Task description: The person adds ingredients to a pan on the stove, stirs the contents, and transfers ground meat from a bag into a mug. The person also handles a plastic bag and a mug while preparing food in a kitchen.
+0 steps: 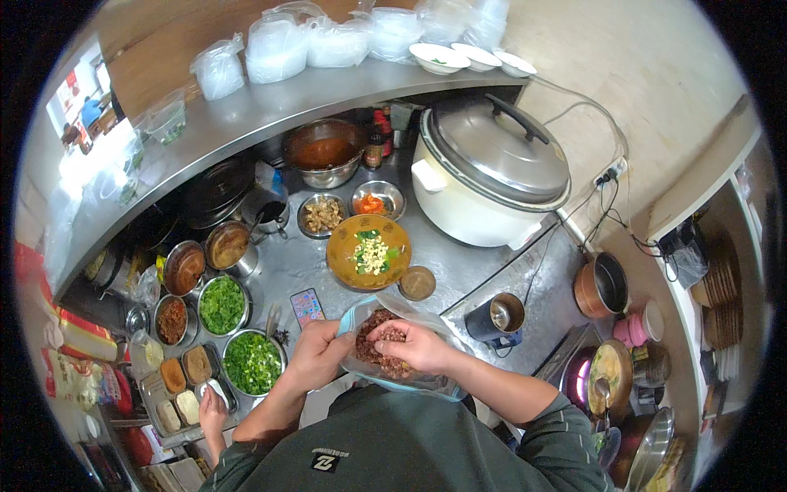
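A clear zip bag [424, 317] of small reddish-brown pieces [371, 326] lies open in front of my chest. My left hand [323, 347] pinches its blue-edged rim on the left side. Inside the bag, my right hand [412, 345] has its fingers closed on some of the pieces. Just beyond the bag stands a yellow-brown bowl [338, 258] with greens and pale chopped bits, beside a small round brown lid or dish [417, 283]. A phone [307, 306] with a lit screen lies near my left hand.
Bowls of chopped green onion [253, 363] and chopped herbs [222, 305] stand left, near a seasoning tray [150, 390] where another person's hand [213, 412] reaches. A large rice cooker [492, 178] stands at the back right. A glowing burner [577, 378] with a pot is at right.
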Action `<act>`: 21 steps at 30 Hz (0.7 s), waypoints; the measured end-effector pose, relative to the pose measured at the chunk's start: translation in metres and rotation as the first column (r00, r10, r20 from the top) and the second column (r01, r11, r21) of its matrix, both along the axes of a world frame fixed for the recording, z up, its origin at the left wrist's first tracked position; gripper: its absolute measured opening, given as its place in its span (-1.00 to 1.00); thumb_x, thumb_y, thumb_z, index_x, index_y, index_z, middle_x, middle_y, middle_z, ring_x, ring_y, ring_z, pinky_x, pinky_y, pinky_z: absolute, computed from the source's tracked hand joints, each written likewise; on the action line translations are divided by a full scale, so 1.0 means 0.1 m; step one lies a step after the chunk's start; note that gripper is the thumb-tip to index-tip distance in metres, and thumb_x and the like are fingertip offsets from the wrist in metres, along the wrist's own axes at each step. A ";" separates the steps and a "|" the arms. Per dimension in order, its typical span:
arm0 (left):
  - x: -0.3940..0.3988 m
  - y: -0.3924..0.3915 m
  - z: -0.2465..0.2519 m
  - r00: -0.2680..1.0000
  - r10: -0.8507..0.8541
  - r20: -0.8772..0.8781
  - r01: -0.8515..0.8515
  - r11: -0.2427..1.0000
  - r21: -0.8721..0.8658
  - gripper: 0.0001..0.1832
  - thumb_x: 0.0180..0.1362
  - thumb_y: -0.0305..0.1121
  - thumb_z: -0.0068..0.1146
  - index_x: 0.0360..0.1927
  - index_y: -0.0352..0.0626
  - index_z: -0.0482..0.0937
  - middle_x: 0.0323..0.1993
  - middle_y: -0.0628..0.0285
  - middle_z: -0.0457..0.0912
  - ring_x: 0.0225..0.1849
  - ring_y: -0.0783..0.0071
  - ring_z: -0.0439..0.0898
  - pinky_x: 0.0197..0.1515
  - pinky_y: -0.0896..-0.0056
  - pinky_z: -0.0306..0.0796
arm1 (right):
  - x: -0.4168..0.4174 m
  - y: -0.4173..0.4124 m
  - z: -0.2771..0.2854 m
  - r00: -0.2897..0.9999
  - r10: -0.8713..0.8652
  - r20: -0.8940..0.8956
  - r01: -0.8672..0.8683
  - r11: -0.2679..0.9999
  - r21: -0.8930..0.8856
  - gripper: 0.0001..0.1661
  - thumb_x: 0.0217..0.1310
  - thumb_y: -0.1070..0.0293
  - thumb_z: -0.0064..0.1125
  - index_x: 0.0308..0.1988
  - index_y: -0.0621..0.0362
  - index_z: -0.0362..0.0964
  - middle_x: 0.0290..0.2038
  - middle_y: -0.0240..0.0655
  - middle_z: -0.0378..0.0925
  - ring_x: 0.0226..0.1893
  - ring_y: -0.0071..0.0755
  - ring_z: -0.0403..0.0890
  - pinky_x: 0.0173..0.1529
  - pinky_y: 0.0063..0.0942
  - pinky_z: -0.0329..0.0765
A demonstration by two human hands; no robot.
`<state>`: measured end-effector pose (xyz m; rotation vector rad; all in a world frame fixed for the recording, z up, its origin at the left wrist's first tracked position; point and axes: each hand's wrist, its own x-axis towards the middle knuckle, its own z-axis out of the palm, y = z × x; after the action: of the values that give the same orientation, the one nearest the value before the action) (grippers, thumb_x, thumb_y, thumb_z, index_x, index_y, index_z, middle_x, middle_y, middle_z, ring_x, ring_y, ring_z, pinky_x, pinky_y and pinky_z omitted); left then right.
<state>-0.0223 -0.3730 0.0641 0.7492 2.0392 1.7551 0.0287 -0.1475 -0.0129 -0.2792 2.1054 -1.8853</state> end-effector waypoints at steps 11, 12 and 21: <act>0.00 0.07 0.06 0.999 -0.009 0.034 0.008 1.000 0.026 -0.71 0.26 -0.35 0.02 -0.56 -0.27 0.49 -0.65 0.34 0.51 -0.56 0.57 0.43 -0.46 0.42 0.30 | 0.12 0.11 0.31 0.914 -0.077 0.398 0.138 0.982 -0.128 -0.74 0.40 0.28 0.12 -0.02 0.17 0.51 -0.15 -0.38 0.63 -0.21 -0.54 0.60 -0.07 -0.50 0.54; 0.00 0.10 0.08 0.999 -0.007 0.038 0.006 1.000 0.023 -0.71 0.25 -0.35 0.01 -0.56 -0.27 0.49 -0.65 0.33 0.51 -0.56 0.57 0.43 -0.47 0.42 0.29 | 0.12 0.10 0.30 0.958 -0.095 0.269 0.101 0.995 -0.009 -0.75 0.38 0.30 0.13 -0.04 0.18 0.53 -0.17 -0.36 0.63 -0.21 -0.52 0.61 -0.07 -0.49 0.54; 0.04 0.14 -0.01 0.998 0.058 0.022 -0.057 0.998 -0.035 -0.74 0.18 -0.43 0.00 -0.62 -0.27 0.48 -0.72 0.32 0.46 -0.63 0.55 0.44 -0.51 0.42 0.29 | 0.18 0.11 0.46 0.975 -0.222 -0.008 0.221 0.965 0.139 -0.81 0.30 0.40 0.18 -0.14 0.23 0.59 -0.24 -0.29 0.67 -0.17 -0.52 0.60 -0.02 -0.48 0.52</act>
<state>-0.0183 -0.3585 0.0627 0.6627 2.0902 1.7463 0.0466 -0.1361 0.0326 -0.0044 2.3333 -1.8395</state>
